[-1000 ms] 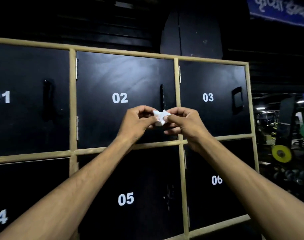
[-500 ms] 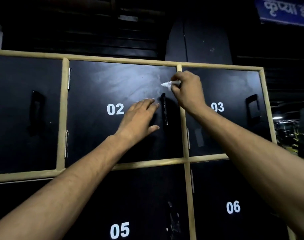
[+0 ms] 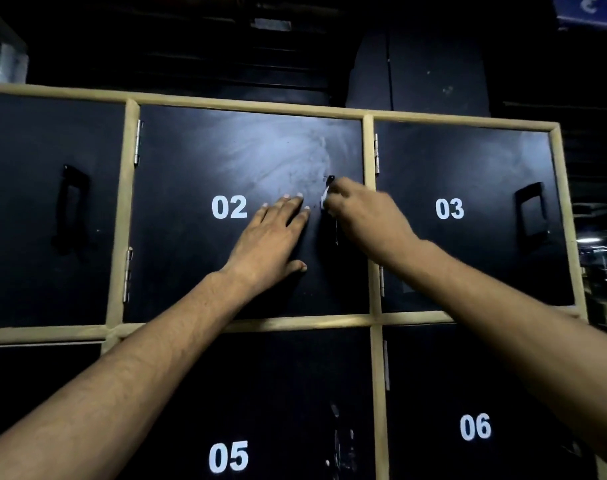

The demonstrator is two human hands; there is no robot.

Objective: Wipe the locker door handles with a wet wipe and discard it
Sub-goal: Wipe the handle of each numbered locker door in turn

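Black locker doors with white numbers fill the view. My left hand (image 3: 272, 237) presses flat on the door of locker 02 (image 3: 198, 258), fingers straight, just left of its handle. My right hand (image 3: 360, 216) pinches a small white wet wipe (image 3: 324, 195) against the upper part of the black handle of locker 02 (image 3: 330, 233), and covers most of that handle. Only a sliver of the wipe shows at my fingertips.
Locker 01 has a black handle (image 3: 74, 209) at the left, locker 03 has a black handle (image 3: 531, 209) at the right. Lockers 05 (image 3: 260, 427) and 06 (image 3: 475, 393) lie below, within a tan wooden frame (image 3: 371, 320). A dim room opens at the far right.
My right hand dropped from above the handle of locker 02 onto its upper part with the wipe. A second ago both hands held the wipe together; the left hand then moved onto the door.
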